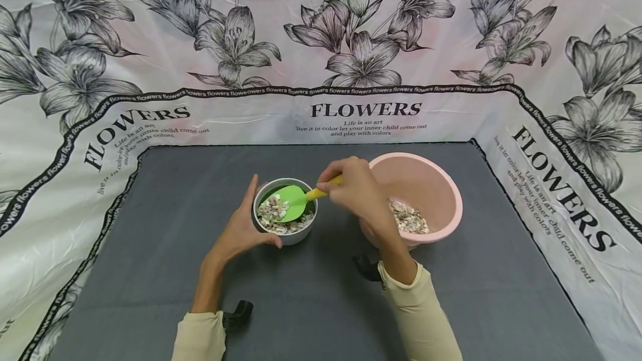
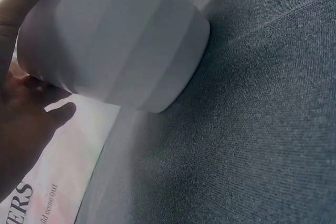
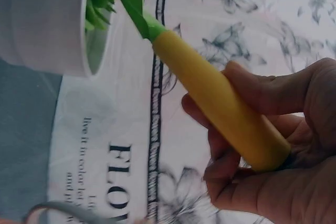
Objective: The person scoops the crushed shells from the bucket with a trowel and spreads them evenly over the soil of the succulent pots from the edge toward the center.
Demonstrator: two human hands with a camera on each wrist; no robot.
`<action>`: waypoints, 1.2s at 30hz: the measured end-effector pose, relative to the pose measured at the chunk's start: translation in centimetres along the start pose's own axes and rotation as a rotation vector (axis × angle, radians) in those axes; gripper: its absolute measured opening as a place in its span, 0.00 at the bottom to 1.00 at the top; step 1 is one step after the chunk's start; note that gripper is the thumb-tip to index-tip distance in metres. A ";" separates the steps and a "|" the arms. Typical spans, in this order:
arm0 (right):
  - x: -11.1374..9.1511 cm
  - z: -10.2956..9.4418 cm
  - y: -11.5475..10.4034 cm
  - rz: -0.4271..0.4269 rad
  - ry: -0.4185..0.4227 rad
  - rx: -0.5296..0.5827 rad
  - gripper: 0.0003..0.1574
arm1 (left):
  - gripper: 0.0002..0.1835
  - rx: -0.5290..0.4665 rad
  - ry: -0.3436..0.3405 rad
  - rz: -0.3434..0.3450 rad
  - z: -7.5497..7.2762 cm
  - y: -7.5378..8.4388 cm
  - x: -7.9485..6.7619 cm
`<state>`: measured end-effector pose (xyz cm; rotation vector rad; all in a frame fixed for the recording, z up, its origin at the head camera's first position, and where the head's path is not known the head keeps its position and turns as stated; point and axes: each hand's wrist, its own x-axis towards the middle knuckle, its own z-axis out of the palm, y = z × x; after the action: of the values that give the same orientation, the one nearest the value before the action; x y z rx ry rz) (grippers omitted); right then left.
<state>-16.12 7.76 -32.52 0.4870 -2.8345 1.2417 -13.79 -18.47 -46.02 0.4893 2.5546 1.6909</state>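
My left hand (image 1: 238,233) holds a small white pot (image 1: 297,238) from its left side, thumb along the near wall and fingers round the far side. Faceted walls of the pot (image 2: 131,45) fill much of the left wrist view. In my right hand (image 1: 356,191) is a small trowel (image 1: 296,204) with a green blade and a yellow handle (image 3: 215,95), gripped between thumb and fingers. The blade is over the pot's mouth, with pale chips (image 1: 273,208) at its tip and more below it. Green succulent leaves (image 3: 100,1) show inside the rim in the right wrist view.
To the right stands a pink bowl (image 1: 453,205) with pale chips (image 1: 408,219) at its bottom, partly behind my right hand and forearm. A grey cloth (image 1: 301,305) covers the table. White flower-printed fabric (image 1: 366,118) borders it at the back and sides.
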 end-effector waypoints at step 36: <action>-0.7 4.2 -4.2 -0.574 0.304 -0.567 0.12 | 0.69 0.030 0.081 -0.017 -0.2 -1.3 -0.3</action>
<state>-13.73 2.23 -32.52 0.8898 -2.3661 0.3549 -13.90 -19.18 -47.14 0.4066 2.6361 1.7033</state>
